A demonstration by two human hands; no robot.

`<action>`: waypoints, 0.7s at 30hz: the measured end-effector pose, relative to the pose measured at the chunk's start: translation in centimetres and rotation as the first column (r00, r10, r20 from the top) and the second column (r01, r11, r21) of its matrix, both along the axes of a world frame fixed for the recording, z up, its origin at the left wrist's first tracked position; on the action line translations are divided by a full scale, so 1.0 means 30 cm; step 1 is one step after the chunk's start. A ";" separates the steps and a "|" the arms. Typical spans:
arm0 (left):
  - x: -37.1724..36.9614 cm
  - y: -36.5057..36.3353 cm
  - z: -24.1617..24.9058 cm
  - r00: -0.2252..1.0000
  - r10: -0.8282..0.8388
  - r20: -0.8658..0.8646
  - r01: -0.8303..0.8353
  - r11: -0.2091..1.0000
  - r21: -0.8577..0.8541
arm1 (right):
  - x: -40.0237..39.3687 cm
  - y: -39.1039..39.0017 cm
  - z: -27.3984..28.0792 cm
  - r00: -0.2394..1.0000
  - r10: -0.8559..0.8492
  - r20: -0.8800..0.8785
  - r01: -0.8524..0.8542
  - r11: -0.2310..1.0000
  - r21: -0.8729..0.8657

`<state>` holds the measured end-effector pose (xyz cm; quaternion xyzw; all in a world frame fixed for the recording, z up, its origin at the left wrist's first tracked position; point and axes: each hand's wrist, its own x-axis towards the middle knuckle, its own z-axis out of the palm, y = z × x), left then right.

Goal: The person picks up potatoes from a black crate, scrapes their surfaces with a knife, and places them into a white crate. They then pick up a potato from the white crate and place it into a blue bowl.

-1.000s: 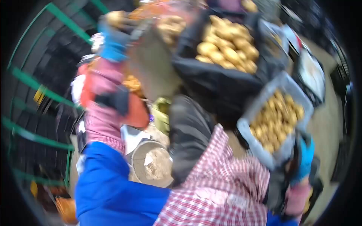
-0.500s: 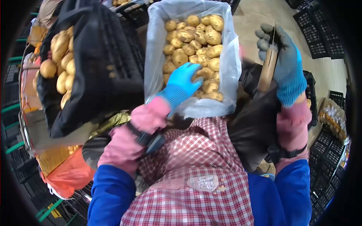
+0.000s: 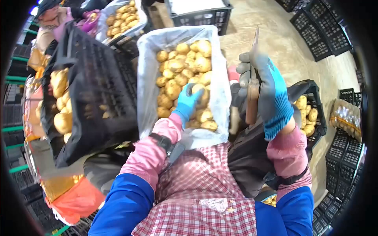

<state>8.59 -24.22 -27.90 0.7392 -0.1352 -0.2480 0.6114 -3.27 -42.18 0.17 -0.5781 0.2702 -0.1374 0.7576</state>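
Observation:
Yellow potatoes (image 3: 173, 89) with patches of soil fill a crate lined with translucent white plastic (image 3: 147, 90) in front of me. Reaching into it, my left hand (image 3: 186, 105), in a blue glove, has its thumb and fingers closed round a potato (image 3: 202, 96) near the crate's right side. My right hand (image 3: 269, 86), in a grey-palmed blue glove, is raised to the right of the crate. It grips a knife (image 3: 252, 103) with a wooden handle, the thin blade pointing up and partly hidden by the thumb.
On the left a tilted black-lined crate (image 3: 98, 102) holds larger potatoes. Another potato crate (image 3: 313, 114) stands at the right, behind my arm. A co-worker (image 3: 55, 19) sits at the upper left beside a lined crate (image 3: 123, 19). Black crates (image 3: 321, 29) lie on the floor at right.
My left hand has gone from open fingers over the potatoes to gripping one. My right hand, with the knife, has moved left toward the crate. The view has tilted, showing more beyond the crate.

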 end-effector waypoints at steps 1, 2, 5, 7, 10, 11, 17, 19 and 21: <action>-0.020 0.070 0.138 0.950 -0.078 -0.301 -0.016 0.955 -0.298 | -0.004 0.016 -0.015 0.999 0.029 0.013 -0.029 0.999 0.027; -0.041 0.139 0.280 0.797 -0.193 -0.573 -0.151 0.854 -0.498 | -0.010 0.044 -0.029 0.998 0.062 0.029 -0.063 0.997 0.051; -0.111 0.304 0.589 0.685 -0.495 -0.535 -0.298 0.480 -0.825 | -0.040 0.162 -0.046 0.946 0.323 0.014 -0.323 0.946 -0.018; -0.181 0.410 0.730 0.725 -0.440 -0.530 -0.307 0.483 -0.820 | -0.065 0.290 -0.069 0.908 0.417 0.030 -0.410 0.903 -0.128; -0.253 0.540 0.800 0.821 -0.383 -0.423 -0.208 0.489 -0.847 | -0.110 0.458 -0.108 0.861 0.507 0.036 -0.477 0.831 -0.284; -0.283 0.568 0.822 0.911 -0.209 -0.355 -0.158 0.617 -0.771 | -0.119 0.508 -0.142 0.859 0.508 0.061 -0.438 0.792 -0.425; -0.398 0.668 0.830 0.971 0.236 0.029 -0.210 0.906 -0.367 | -0.157 0.675 -0.150 0.830 0.558 -0.007 -0.374 0.547 -0.749; -0.410 0.685 0.818 0.959 0.283 0.026 -0.254 0.893 -0.372 | -0.158 0.698 -0.156 0.816 0.576 -0.048 -0.388 0.486 -0.783; -0.416 0.700 0.811 0.946 0.324 -0.014 -0.301 0.860 -0.413 | -0.172 0.730 -0.151 0.796 0.605 -0.024 -0.319 0.386 -0.866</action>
